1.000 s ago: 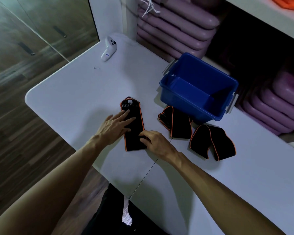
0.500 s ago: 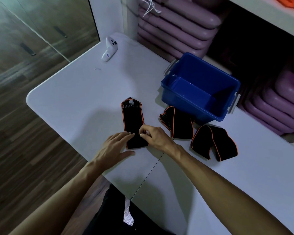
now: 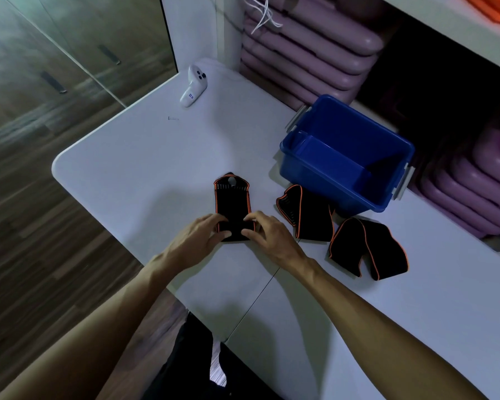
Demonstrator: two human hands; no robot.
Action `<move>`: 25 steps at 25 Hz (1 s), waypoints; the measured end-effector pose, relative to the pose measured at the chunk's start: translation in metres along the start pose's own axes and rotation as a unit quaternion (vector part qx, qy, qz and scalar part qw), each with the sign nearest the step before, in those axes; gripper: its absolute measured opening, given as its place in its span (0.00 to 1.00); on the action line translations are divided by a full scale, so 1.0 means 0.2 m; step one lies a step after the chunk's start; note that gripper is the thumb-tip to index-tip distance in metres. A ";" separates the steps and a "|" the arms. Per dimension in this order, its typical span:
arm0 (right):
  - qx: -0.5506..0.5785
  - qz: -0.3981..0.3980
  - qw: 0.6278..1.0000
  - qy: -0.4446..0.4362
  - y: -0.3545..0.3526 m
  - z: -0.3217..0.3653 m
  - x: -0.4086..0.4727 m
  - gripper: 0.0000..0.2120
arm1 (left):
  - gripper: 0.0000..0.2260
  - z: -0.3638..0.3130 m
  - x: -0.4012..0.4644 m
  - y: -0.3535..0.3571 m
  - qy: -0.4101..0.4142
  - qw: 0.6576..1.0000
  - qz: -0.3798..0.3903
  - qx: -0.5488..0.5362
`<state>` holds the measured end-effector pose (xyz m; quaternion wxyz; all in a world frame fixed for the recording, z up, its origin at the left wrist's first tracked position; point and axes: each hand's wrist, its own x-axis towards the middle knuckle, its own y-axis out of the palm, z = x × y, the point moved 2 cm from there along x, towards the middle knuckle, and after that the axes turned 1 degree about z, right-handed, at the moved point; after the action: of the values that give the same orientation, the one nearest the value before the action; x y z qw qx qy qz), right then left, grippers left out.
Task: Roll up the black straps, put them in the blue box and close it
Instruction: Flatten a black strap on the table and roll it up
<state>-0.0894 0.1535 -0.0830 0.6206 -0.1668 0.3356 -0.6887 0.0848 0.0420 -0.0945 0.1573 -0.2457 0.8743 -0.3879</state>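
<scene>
A black strap with orange edging [image 3: 232,200] lies flat on the white table [image 3: 145,157], its near end folded over into a small roll. My left hand [image 3: 197,241] and my right hand [image 3: 267,233] both pinch that rolled end from either side. Two more black straps lie to the right: one [image 3: 308,216] by the box's front wall, another [image 3: 367,248] further right, both loosely folded. The blue box [image 3: 329,180] stands open with nothing visible in it, grey latches on its ends. No lid is in view.
A white handheld controller [image 3: 194,86] lies at the table's far corner, a small pin [image 3: 172,118] near it. Purple stacked mats [image 3: 309,50] fill the shelves behind and to the right. The table's left edge drops to a wooden floor.
My left hand slid back from the strap's middle to its near end. Both hands now grip that end, which has been folded over away from me.
</scene>
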 end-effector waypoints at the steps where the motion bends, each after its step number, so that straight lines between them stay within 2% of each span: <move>1: 0.015 -0.008 1.000 0.008 -0.01 0.01 0.02 0.15 | 0.18 -0.01 0.01 0.00 -0.018 0.999 -0.014 -0.027; 5: 0.040 -0.041 0.998 0.040 -0.01 0.05 0.10 0.12 | 0.11 -0.03 0.07 0.03 -0.120 0.988 -0.058 -0.083; 8: 0.025 -0.067 0.996 0.044 0.01 0.05 0.12 0.08 | 0.11 -0.03 0.09 0.05 -0.173 0.980 -0.092 -0.031; 10: 0.011 -0.083 0.996 0.036 0.02 0.04 0.13 0.09 | 0.10 -0.04 0.10 0.05 -0.191 0.976 -0.106 -0.005; 11: 0.001 -0.083 0.996 0.034 0.03 0.03 0.12 0.11 | 0.09 -0.04 0.11 0.05 -0.206 0.972 -0.110 -0.011; 13: -0.055 -0.058 0.996 0.032 0.05 0.01 0.09 0.21 | 0.09 -0.03 0.12 0.04 -0.237 0.965 -0.109 -0.027; 15: -0.176 -0.049 0.983 -0.017 0.07 -0.01 0.05 0.31 | 0.09 -0.02 0.14 0.04 -0.243 0.964 -0.102 -0.020; 17: -0.232 -0.057 0.969 -0.060 0.07 -0.02 0.04 0.33 | 0.09 -0.03 0.13 0.04 -0.238 0.965 -0.107 -0.008; 19: -0.220 -0.061 0.970 -0.078 0.06 -0.01 0.05 0.32 | 0.09 -0.05 0.10 0.03 -0.217 0.966 -0.138 -0.003; 22: -0.186 -0.041 0.977 -0.093 0.04 -0.01 0.04 0.25 | 0.05 -0.08 0.05 0.04 -0.106 0.978 -0.179 0.007; 25: -0.160 -0.028 0.982 -0.091 0.03 -0.01 0.02 0.21 | 0.16 -0.04 -0.03 0.06 -0.011 0.991 -0.133 0.028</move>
<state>-0.0864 0.1504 -0.0898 0.5942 -0.3355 0.3792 -0.6249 0.0821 0.0565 -0.0985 0.1207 -0.3598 0.8207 -0.4272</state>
